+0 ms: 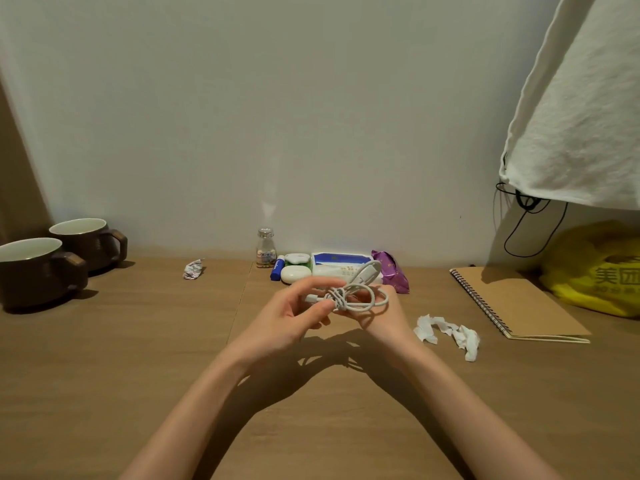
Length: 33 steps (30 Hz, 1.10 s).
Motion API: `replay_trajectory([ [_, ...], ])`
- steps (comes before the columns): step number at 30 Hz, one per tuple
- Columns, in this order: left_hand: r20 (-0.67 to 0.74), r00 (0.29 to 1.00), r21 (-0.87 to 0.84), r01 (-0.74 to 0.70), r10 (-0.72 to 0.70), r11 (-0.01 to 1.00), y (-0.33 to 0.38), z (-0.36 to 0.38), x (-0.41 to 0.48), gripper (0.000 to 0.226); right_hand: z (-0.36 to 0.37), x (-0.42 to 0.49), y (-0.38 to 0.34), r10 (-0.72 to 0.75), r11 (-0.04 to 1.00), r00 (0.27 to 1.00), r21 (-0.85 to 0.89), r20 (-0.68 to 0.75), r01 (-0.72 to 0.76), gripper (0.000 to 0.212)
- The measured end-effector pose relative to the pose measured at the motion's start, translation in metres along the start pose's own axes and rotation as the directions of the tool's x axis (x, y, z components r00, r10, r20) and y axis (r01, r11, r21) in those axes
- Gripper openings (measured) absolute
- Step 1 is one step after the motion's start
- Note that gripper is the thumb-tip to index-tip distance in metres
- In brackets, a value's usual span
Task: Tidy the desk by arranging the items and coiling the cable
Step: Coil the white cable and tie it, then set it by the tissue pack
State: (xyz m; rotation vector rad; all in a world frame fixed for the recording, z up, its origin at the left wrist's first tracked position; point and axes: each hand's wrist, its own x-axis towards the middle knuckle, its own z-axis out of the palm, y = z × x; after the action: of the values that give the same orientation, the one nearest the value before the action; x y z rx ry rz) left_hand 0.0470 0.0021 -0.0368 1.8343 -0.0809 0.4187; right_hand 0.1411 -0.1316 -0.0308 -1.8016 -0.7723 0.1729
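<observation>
Two loose loops form the white cable point(341, 299), wound tight at its middle, pinched by left hand point(289, 318) at 9 o'clock and held by right hand point(382, 315) at 3 o'clock.

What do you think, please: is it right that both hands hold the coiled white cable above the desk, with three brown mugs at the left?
Not quite: the head view shows two brown mugs, not three. Left hand and right hand do hold the white cable above the desk.

Mugs point(52, 258) left of cable point(353, 296), notebook point(512, 303) right.
</observation>
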Motion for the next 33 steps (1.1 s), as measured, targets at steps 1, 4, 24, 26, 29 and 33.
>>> replay_trajectory([
  [1,-0.018,1.000,0.006,-0.010,0.010,1.000,0.000,0.002,0.000,0.031,-0.001,0.000,0.000,-0.008,1.000,1.000,-0.006,0.015,0.008,0.016],
  [4,-0.125,0.990,-0.146,0.047,-0.066,0.988,-0.005,0.006,0.004,0.026,-0.004,0.001,-0.004,-0.032,0.988,0.998,0.153,0.054,0.023,0.021],
  [24,0.076,0.890,-0.804,0.321,-0.449,0.500,-0.007,0.006,0.010,0.027,0.011,-0.012,-0.007,-0.226,0.951,0.940,0.153,-0.254,0.270,0.016],
  [26,0.063,0.885,-0.767,0.338,-0.461,0.545,-0.007,0.008,0.010,0.023,0.012,-0.013,-0.006,-0.259,0.945,0.925,0.125,-0.277,0.302,0.016],
  [29,-0.005,0.904,-0.720,0.294,-0.428,0.629,-0.006,0.011,0.009,0.021,0.011,-0.013,-0.005,-0.303,0.935,0.911,0.101,-0.279,0.341,0.017],
  [33,-0.044,0.924,-0.668,0.256,-0.381,0.698,-0.002,0.012,0.007,0.022,0.008,-0.012,-0.002,-0.366,0.922,0.902,0.041,-0.231,0.385,0.020],
])
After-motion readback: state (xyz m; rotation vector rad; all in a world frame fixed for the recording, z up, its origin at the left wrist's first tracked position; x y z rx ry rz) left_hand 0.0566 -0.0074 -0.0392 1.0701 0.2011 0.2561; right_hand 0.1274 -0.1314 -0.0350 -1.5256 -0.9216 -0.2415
